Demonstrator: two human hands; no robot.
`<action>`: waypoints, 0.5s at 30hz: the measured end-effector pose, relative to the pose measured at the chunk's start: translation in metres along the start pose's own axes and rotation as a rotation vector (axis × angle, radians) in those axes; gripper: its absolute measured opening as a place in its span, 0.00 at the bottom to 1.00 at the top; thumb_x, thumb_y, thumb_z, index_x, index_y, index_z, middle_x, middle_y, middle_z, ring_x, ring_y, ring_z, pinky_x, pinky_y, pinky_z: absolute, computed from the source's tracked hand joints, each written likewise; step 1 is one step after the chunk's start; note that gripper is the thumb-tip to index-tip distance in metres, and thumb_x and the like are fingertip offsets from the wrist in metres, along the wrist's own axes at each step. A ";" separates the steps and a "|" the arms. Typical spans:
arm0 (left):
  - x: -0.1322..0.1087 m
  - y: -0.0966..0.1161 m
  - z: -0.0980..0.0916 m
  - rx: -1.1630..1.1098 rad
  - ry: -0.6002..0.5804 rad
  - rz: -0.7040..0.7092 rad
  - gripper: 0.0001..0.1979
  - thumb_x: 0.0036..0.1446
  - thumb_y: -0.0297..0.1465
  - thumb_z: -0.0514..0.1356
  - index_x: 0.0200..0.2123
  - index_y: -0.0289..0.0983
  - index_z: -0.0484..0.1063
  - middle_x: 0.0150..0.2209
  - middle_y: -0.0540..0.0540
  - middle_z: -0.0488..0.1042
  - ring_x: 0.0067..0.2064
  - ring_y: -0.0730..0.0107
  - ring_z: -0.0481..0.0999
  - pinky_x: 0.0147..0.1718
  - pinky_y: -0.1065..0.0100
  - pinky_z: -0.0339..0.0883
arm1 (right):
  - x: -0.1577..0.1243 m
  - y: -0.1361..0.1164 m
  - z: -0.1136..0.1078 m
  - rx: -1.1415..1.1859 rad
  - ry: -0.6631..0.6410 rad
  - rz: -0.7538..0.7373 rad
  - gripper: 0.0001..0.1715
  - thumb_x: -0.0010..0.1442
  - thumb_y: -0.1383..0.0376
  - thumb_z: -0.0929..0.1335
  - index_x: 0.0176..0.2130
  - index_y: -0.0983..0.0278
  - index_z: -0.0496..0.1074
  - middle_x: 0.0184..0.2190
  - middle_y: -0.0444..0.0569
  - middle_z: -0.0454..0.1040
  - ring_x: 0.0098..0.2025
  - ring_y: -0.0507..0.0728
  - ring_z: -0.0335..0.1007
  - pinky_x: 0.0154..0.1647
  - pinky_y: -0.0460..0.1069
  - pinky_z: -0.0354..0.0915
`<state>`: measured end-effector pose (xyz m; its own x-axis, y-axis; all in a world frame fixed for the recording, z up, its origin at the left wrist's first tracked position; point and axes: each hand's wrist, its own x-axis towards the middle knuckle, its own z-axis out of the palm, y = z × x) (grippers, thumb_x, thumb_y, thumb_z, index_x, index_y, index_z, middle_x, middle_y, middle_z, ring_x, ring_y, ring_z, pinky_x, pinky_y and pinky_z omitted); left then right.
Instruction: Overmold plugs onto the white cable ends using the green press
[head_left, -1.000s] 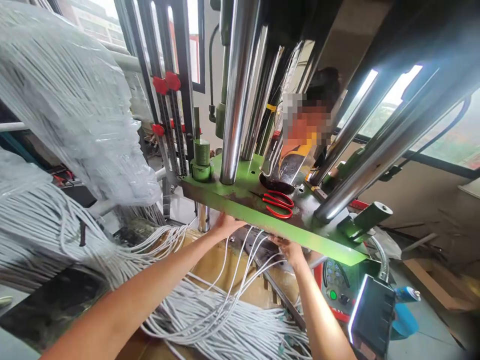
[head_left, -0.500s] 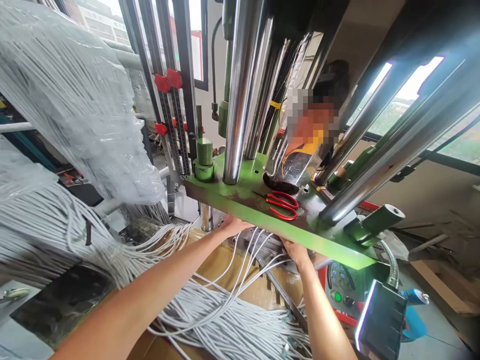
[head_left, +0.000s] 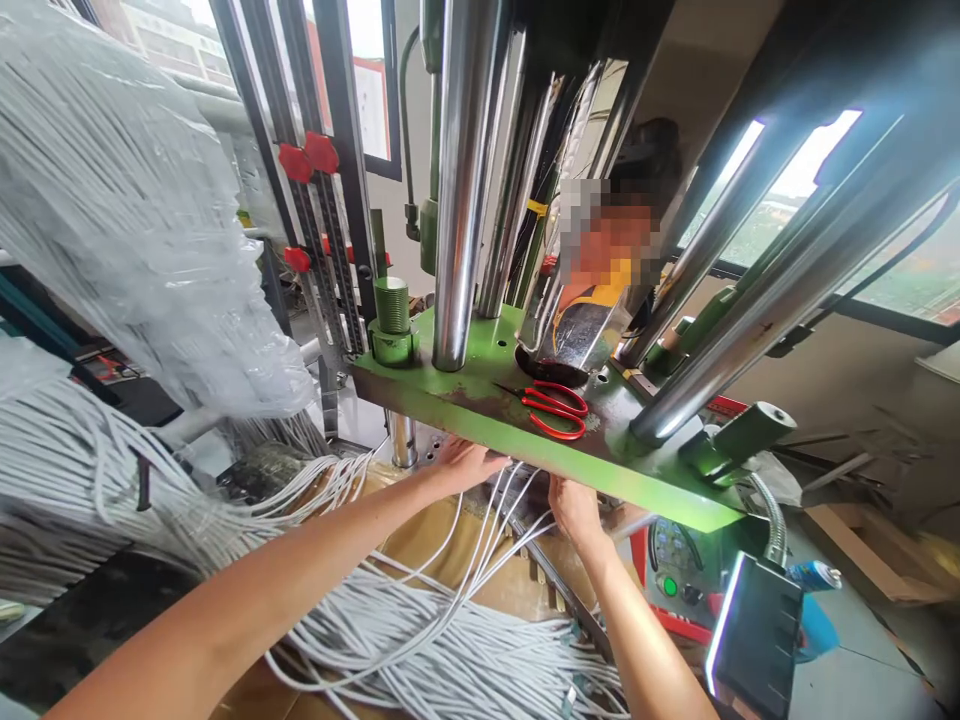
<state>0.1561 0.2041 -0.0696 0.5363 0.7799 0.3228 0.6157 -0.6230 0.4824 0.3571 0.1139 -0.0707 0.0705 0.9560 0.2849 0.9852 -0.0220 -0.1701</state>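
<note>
Bundle of pale grey cables [head_left: 127, 220] fills the left side, wrapped in clear plastic film that seems meant to keep the strands gathered. Below it, loose cables [head_left: 375, 640] fan out and spill over tan cardboard [head_left: 431, 545], perhaps a box holding them, though its walls are too hidden to tell.

The left hand [head_left: 469, 465] reaches in from the lower left to the underside of a green steel plate [head_left: 480, 420]. A threaded green post [head_left: 391, 305] and a thick chrome column [head_left: 459, 200] rise from the plate, which looks built to carry them as part of a heavy machine. Red-handled scissors [head_left: 555, 412] lie on top of the plate, placed within easy reach, beside a round dark hole [head_left: 551, 372].

Behind the columns stands a person [head_left: 600, 280] in a yellow collar. The right hand [head_left: 576, 510] meets the plate's lower edge among the strands. The fingers of both hands pass out of sight behind that edge, so whether they are closed on the cables cannot be told.

Further right sit a control panel [head_left: 671, 575], a black box [head_left: 757, 635] and a spray can [head_left: 814, 575].
</note>
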 end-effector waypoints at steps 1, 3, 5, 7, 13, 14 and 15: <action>-0.001 0.004 0.002 0.029 -0.003 0.022 0.11 0.55 0.36 0.61 0.40 0.41 0.78 0.41 0.44 0.79 0.47 0.57 0.75 0.47 0.63 0.67 | -0.001 -0.003 0.001 -0.015 -0.007 -0.010 0.17 0.63 0.72 0.60 0.47 0.67 0.72 0.45 0.55 0.75 0.49 0.60 0.69 0.54 0.57 0.58; -0.002 0.008 0.007 0.088 -0.012 0.049 0.09 0.56 0.32 0.58 0.36 0.39 0.79 0.39 0.41 0.79 0.46 0.56 0.75 0.47 0.62 0.67 | -0.001 -0.010 0.004 -0.039 -0.018 -0.021 0.20 0.61 0.74 0.59 0.48 0.66 0.73 0.45 0.57 0.76 0.49 0.62 0.68 0.53 0.55 0.58; 0.000 0.009 0.011 0.145 -0.021 0.061 0.10 0.57 0.28 0.56 0.32 0.36 0.78 0.36 0.39 0.79 0.43 0.56 0.76 0.46 0.61 0.67 | 0.000 -0.014 0.006 -0.059 -0.027 -0.019 0.22 0.60 0.74 0.59 0.48 0.64 0.73 0.46 0.57 0.76 0.49 0.63 0.68 0.52 0.55 0.58; 0.004 0.009 0.014 0.195 -0.033 0.078 0.10 0.56 0.26 0.55 0.31 0.35 0.78 0.33 0.39 0.79 0.39 0.57 0.77 0.45 0.60 0.67 | 0.001 -0.016 0.006 -0.072 -0.034 -0.021 0.22 0.60 0.75 0.59 0.48 0.63 0.73 0.47 0.57 0.76 0.49 0.63 0.69 0.52 0.55 0.58; 0.011 0.020 0.021 0.305 -0.018 0.155 0.11 0.52 0.20 0.56 0.35 0.35 0.76 0.37 0.41 0.78 0.42 0.58 0.75 0.46 0.62 0.66 | 0.012 -0.020 0.007 -0.077 0.008 -0.021 0.14 0.64 0.69 0.62 0.46 0.68 0.73 0.44 0.54 0.76 0.47 0.59 0.71 0.52 0.57 0.62; 0.010 0.021 0.022 0.322 -0.005 0.157 0.10 0.52 0.20 0.56 0.35 0.35 0.76 0.38 0.41 0.78 0.42 0.58 0.75 0.46 0.62 0.65 | 0.015 -0.021 0.009 -0.072 0.020 -0.029 0.13 0.65 0.67 0.62 0.46 0.68 0.72 0.45 0.53 0.75 0.47 0.58 0.71 0.52 0.57 0.62; 0.007 0.023 0.022 0.337 0.010 0.154 0.10 0.52 0.20 0.56 0.35 0.34 0.75 0.37 0.40 0.78 0.42 0.58 0.75 0.45 0.62 0.66 | 0.019 -0.021 0.012 -0.065 0.030 -0.043 0.13 0.65 0.65 0.63 0.46 0.67 0.72 0.46 0.52 0.75 0.47 0.57 0.71 0.53 0.57 0.62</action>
<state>0.1868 0.1942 -0.0748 0.6326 0.6750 0.3797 0.6846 -0.7166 0.1332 0.3356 0.1361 -0.0725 0.0314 0.9474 0.3185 0.9954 -0.0008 -0.0956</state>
